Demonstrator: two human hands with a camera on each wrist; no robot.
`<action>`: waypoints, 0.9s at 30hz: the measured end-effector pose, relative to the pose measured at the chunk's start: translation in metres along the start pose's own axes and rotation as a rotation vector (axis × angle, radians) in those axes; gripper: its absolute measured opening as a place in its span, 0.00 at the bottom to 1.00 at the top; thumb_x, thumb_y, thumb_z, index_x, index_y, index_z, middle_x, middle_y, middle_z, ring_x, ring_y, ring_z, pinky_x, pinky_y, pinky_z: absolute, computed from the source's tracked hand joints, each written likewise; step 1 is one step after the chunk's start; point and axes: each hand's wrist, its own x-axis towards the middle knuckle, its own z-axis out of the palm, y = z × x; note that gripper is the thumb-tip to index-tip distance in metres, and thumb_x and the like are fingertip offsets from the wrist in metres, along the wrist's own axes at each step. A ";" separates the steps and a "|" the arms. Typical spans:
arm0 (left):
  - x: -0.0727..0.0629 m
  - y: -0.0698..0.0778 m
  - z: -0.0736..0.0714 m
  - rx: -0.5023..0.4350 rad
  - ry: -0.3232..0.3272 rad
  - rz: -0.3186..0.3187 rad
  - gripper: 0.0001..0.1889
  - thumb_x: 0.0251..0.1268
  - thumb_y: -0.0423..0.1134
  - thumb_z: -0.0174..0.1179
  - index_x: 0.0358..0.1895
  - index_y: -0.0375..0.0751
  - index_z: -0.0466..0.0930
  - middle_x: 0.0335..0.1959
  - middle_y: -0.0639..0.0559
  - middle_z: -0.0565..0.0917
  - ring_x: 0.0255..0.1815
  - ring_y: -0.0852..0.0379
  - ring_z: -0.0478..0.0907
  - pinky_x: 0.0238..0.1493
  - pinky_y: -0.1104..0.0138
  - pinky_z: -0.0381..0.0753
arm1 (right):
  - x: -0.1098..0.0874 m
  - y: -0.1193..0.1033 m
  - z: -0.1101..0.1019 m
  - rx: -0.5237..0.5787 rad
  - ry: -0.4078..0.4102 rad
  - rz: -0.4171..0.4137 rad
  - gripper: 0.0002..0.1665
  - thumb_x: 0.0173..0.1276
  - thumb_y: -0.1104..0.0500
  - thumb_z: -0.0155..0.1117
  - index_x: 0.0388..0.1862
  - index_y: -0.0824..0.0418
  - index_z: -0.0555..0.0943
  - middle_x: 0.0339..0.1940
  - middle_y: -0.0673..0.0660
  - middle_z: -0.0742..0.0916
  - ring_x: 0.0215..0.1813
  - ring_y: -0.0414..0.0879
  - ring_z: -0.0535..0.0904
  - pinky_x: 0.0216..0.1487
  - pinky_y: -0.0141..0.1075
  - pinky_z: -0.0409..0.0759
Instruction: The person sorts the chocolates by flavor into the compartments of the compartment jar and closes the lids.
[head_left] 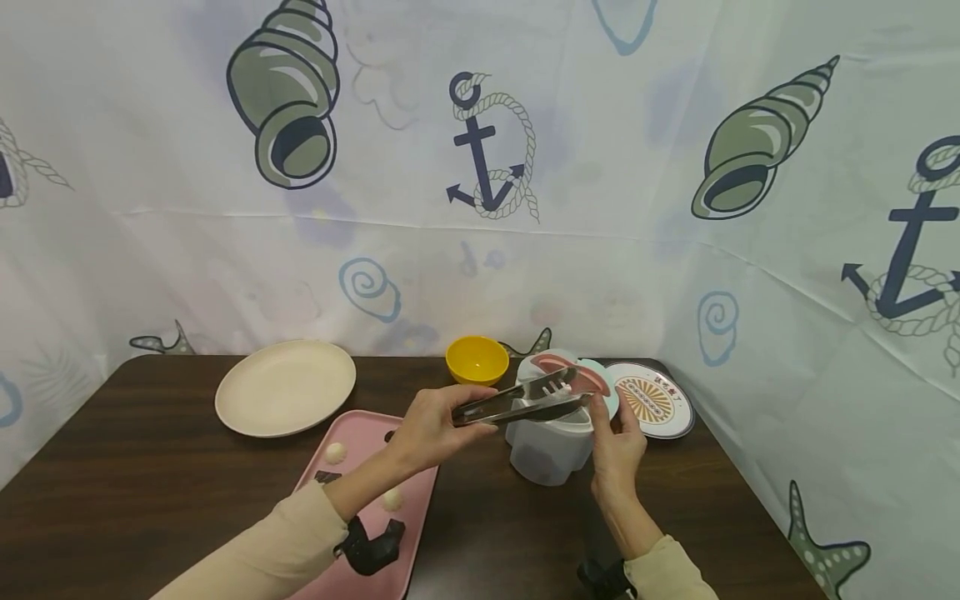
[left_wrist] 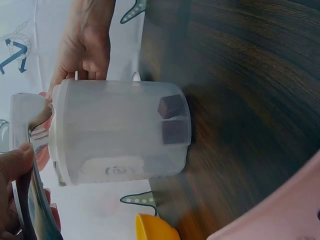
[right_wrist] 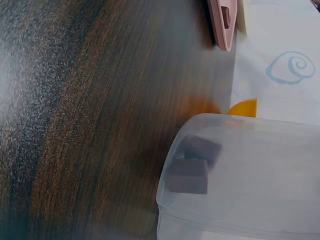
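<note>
My left hand (head_left: 431,429) grips a pair of metal tongs (head_left: 551,408), whose tips reach over the mouth of a translucent plastic container (head_left: 543,460). Pink flaps (head_left: 594,379) and a pale mint lid (head_left: 613,406) stand up at its top. At the lid's right edge my right hand (head_left: 618,460) pinches with thumb and fingers. Two dark cubes (left_wrist: 173,132) show through the wall at the container's bottom in the left wrist view. The tong tips overlap the pink flaps, and I cannot tell whether they hold anything.
A pink tray (head_left: 411,492) with white balls (head_left: 335,452) and dark pieces lies under my left forearm. Behind are a yellow bowl (head_left: 477,360) and a large cream plate (head_left: 285,387). A patterned white plate (head_left: 660,425) sits right of the container, near the curtain (head_left: 585,275).
</note>
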 end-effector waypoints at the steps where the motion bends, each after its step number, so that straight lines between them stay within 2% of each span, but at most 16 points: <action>1: -0.002 -0.001 -0.003 -0.014 -0.002 -0.014 0.21 0.49 0.38 0.72 0.50 0.41 0.82 0.41 0.45 0.86 0.08 0.72 0.53 0.13 0.75 0.60 | 0.000 0.000 0.000 0.000 0.000 0.001 0.29 0.67 0.58 0.61 0.64 0.68 0.70 0.54 0.53 0.79 0.53 0.31 0.74 0.48 0.18 0.72; 4: -0.012 -0.006 -0.018 -0.101 -0.015 -0.074 0.22 0.51 0.37 0.71 0.52 0.41 0.81 0.34 0.44 0.86 0.06 0.71 0.63 0.11 0.74 0.68 | -0.001 -0.001 0.001 -0.008 -0.003 0.005 0.29 0.67 0.58 0.61 0.64 0.69 0.70 0.56 0.55 0.79 0.54 0.32 0.73 0.48 0.18 0.72; 7: -0.026 -0.017 -0.039 -0.109 -0.013 -0.132 0.23 0.52 0.37 0.70 0.53 0.39 0.80 0.32 0.45 0.86 0.14 0.65 0.77 0.16 0.70 0.76 | -0.001 -0.002 0.001 -0.015 -0.012 0.006 0.30 0.67 0.58 0.61 0.65 0.68 0.69 0.60 0.60 0.77 0.56 0.32 0.72 0.49 0.18 0.71; 9: -0.037 -0.027 -0.055 -0.046 -0.016 -0.166 0.23 0.52 0.38 0.70 0.53 0.38 0.79 0.36 0.44 0.86 0.25 0.61 0.83 0.24 0.70 0.79 | 0.000 -0.002 0.001 -0.016 -0.016 0.007 0.30 0.67 0.57 0.61 0.65 0.68 0.69 0.62 0.63 0.75 0.57 0.33 0.72 0.49 0.18 0.71; 12: -0.056 -0.043 -0.075 0.075 -0.055 -0.237 0.22 0.53 0.40 0.69 0.53 0.39 0.80 0.43 0.46 0.85 0.38 0.56 0.84 0.31 0.72 0.79 | 0.000 -0.003 0.001 -0.016 -0.012 0.006 0.30 0.67 0.58 0.61 0.65 0.68 0.69 0.63 0.64 0.75 0.57 0.34 0.72 0.50 0.18 0.71; 14: -0.067 -0.052 -0.084 0.105 -0.098 -0.283 0.22 0.53 0.40 0.69 0.53 0.40 0.80 0.45 0.45 0.85 0.29 0.58 0.82 0.27 0.72 0.77 | 0.000 -0.004 0.000 -0.014 -0.007 0.004 0.29 0.67 0.58 0.61 0.65 0.69 0.69 0.63 0.64 0.75 0.57 0.34 0.72 0.50 0.18 0.71; 16: -0.075 -0.060 -0.090 0.100 -0.147 -0.311 0.23 0.53 0.39 0.69 0.54 0.41 0.79 0.46 0.45 0.84 0.28 0.62 0.80 0.24 0.72 0.76 | 0.000 -0.005 0.000 -0.014 0.000 0.003 0.29 0.67 0.59 0.61 0.64 0.69 0.70 0.62 0.63 0.76 0.56 0.34 0.72 0.49 0.18 0.71; 17: -0.078 -0.063 -0.092 0.095 -0.166 -0.326 0.23 0.53 0.39 0.69 0.54 0.42 0.79 0.46 0.45 0.84 0.22 0.65 0.77 0.22 0.72 0.75 | 0.000 -0.005 0.000 -0.013 0.003 0.005 0.29 0.67 0.59 0.61 0.64 0.70 0.70 0.61 0.62 0.76 0.56 0.33 0.72 0.49 0.18 0.71; 19: -0.082 -0.069 -0.095 0.099 -0.202 -0.330 0.23 0.53 0.40 0.69 0.54 0.42 0.79 0.45 0.44 0.85 0.20 0.69 0.73 0.20 0.72 0.72 | 0.000 -0.005 0.000 -0.014 0.005 0.005 0.29 0.67 0.59 0.61 0.64 0.70 0.70 0.60 0.61 0.77 0.54 0.33 0.73 0.48 0.18 0.72; 21: -0.085 -0.073 -0.096 0.105 -0.227 -0.319 0.23 0.52 0.41 0.69 0.53 0.41 0.79 0.44 0.44 0.85 0.26 0.69 0.77 0.23 0.72 0.73 | 0.000 -0.005 0.000 -0.014 0.006 0.006 0.29 0.67 0.59 0.61 0.64 0.70 0.70 0.58 0.59 0.78 0.53 0.32 0.73 0.48 0.18 0.72; 23: -0.087 -0.075 -0.097 0.115 -0.236 -0.310 0.22 0.52 0.42 0.70 0.51 0.37 0.80 0.42 0.44 0.85 0.26 0.67 0.79 0.24 0.72 0.73 | 0.000 -0.004 0.000 -0.015 0.005 0.007 0.29 0.66 0.59 0.62 0.64 0.70 0.70 0.58 0.59 0.78 0.52 0.32 0.74 0.48 0.18 0.72; 24: -0.087 -0.076 -0.097 0.115 -0.241 -0.300 0.22 0.52 0.42 0.70 0.50 0.36 0.80 0.42 0.43 0.85 0.31 0.66 0.81 0.26 0.72 0.74 | 0.000 -0.004 0.000 -0.017 0.004 0.007 0.29 0.67 0.59 0.62 0.64 0.70 0.70 0.58 0.59 0.78 0.52 0.32 0.73 0.48 0.18 0.72; 27: -0.088 -0.078 -0.097 0.107 -0.251 -0.296 0.22 0.52 0.42 0.70 0.49 0.36 0.80 0.40 0.44 0.85 0.31 0.65 0.80 0.26 0.72 0.75 | 0.000 -0.004 0.000 -0.021 -0.001 0.013 0.29 0.67 0.59 0.61 0.64 0.69 0.70 0.60 0.62 0.77 0.53 0.32 0.73 0.48 0.18 0.72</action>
